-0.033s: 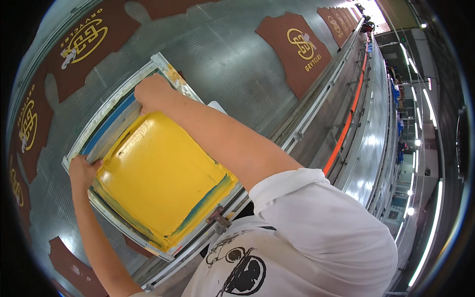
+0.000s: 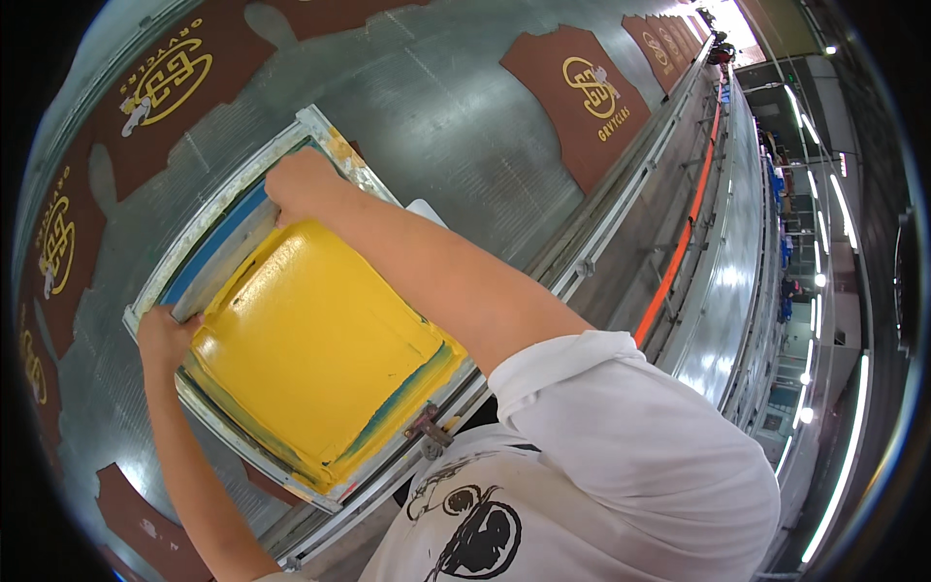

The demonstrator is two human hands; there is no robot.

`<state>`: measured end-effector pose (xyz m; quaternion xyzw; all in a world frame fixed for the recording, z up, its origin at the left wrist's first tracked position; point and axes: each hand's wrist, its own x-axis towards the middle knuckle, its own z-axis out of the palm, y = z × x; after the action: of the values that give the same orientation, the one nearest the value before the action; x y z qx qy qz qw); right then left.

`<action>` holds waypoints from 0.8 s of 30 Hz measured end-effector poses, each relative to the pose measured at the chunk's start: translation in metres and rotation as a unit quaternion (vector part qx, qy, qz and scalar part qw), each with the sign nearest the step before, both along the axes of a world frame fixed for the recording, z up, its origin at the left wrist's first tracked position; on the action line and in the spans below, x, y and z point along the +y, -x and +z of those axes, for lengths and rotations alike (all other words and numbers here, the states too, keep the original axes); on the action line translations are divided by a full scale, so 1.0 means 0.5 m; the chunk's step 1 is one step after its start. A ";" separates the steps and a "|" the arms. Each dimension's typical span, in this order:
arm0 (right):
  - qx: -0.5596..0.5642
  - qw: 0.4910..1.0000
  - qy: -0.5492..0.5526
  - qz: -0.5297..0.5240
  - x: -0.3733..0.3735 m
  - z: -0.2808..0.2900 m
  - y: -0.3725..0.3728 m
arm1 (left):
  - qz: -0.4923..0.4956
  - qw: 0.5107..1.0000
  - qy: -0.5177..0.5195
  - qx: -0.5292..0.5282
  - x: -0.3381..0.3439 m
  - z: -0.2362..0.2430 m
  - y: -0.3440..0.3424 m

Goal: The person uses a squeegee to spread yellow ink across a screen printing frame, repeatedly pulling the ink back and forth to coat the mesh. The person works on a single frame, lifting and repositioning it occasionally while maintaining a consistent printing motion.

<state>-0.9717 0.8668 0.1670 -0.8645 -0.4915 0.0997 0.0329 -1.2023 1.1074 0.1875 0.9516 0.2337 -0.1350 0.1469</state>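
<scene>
A printing screen in a pale metal frame [image 2: 233,175] lies on the long table, its mesh spread with glossy yellow ink [image 2: 315,339]. Along the frame's far inner side runs a squeegee [image 2: 230,254] with a greyish face, its lower edge against the ink. My left hand [image 2: 167,335] is closed round the squeegee's left end. At its other end my right hand [image 2: 305,184] grips the top, fingers curled over it. Both palms hide part of the squeegee. Blue-green mesh shows along the ink's borders.
Brown fabric pieces [image 2: 543,82] with yellow prints lie on the grey table [image 2: 427,107], beyond and left of the frame. A metal clamp [image 2: 427,427] sits at the frame's near edge. A metal rail [image 2: 621,204] and an orange strip [image 2: 679,247] run along the right.
</scene>
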 end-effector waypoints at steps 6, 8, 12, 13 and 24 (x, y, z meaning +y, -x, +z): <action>0.038 0.998 0.016 0.044 -0.102 0.005 0.085 | -0.002 0.999 0.010 0.032 -0.099 0.002 0.089; 0.052 0.998 0.013 0.039 -0.159 0.001 0.133 | 0.002 0.999 0.020 0.037 -0.147 0.001 0.141; 0.072 0.996 0.028 0.037 -0.291 -0.011 0.241 | 0.022 0.998 0.020 0.060 -0.307 0.021 0.240; 0.088 0.995 0.036 0.040 -0.320 -0.014 0.269 | 0.025 0.997 0.018 0.065 -0.338 0.019 0.268; 0.085 0.995 0.000 0.057 -0.445 0.032 0.396 | -0.014 0.993 0.052 0.104 -0.415 0.003 0.420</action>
<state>-1.1699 0.6443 0.1829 -0.8237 -0.5353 0.1741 0.0687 -1.4122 0.8999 0.1887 0.9266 0.2270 -0.2473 0.1695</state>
